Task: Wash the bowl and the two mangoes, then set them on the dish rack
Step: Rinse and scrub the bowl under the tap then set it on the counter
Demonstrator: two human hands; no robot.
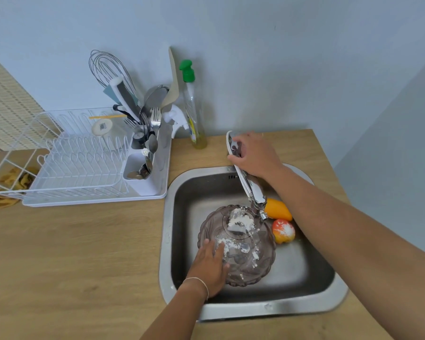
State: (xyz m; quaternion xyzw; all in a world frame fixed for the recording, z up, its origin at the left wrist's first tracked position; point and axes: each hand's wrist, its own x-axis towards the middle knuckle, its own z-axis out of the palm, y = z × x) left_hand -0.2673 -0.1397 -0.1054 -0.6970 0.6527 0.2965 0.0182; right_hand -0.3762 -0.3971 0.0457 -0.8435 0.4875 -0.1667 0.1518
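Note:
A smoky glass bowl (pixel 253 261) smeared with white powder sits in the steel sink (pixel 304 285), under the tap spout. My left hand (pixel 210 268) grips its near-left rim, fingers inside. My right hand (pixel 254 153) is closed around the tap handle (pixel 230 143) at the back of the sink. Two mangoes lie to the right of the bowl: a yellow-orange mango (pixel 277 209) partly behind the tap, and a red-yellow mango (pixel 284 231) dusted with white powder. No water stream is visible.
A white dish rack (pixel 84 163) stands on the wooden counter at left, its cutlery holder (pixel 142 165) full of spoons, forks and a whisk. A dish soap bottle (pixel 194 111) and a white spray bottle (pixel 177 119) stand by the wall. A yellow cloth (pixel 8 190) lies beneath the rack.

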